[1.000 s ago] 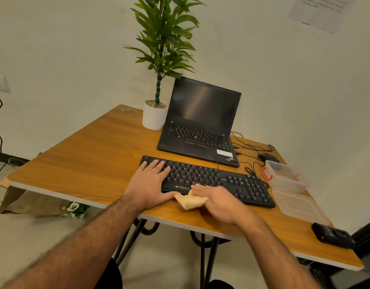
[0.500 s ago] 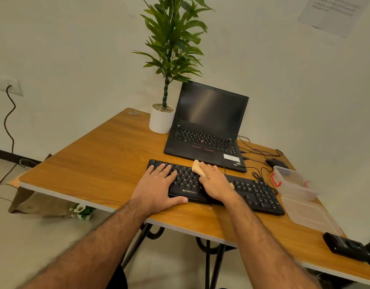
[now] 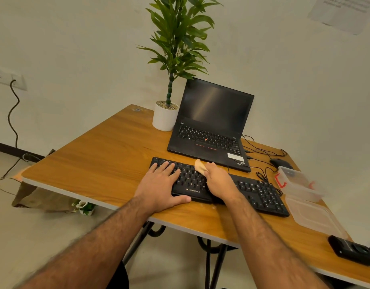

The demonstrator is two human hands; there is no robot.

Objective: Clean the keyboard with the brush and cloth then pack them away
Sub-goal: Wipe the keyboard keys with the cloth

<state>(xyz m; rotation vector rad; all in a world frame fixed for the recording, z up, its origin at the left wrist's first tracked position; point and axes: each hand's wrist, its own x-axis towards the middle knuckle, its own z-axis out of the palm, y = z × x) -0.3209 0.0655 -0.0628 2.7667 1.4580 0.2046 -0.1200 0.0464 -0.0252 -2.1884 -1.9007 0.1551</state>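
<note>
Left hand [image 3: 161,185] spread flat on the keyboard [image 3: 250,189], right hand [image 3: 218,180] pinching the cloth [image 3: 199,166] against the keys.

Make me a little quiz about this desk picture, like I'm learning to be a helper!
1. True or false: the left hand lies flat on the keyboard.
2. What does the right hand press on the keys? A) the tan cloth B) a brush C) a mouse
3. Which thing stands between the white plant pot and the cables: the ______?

Key: 1. True, its fingers are spread straight on the keyboard's left end. 2. A, the cloth pokes out from under the fingers near the far row of keys. 3. The laptop, open with a dark screen.
</note>
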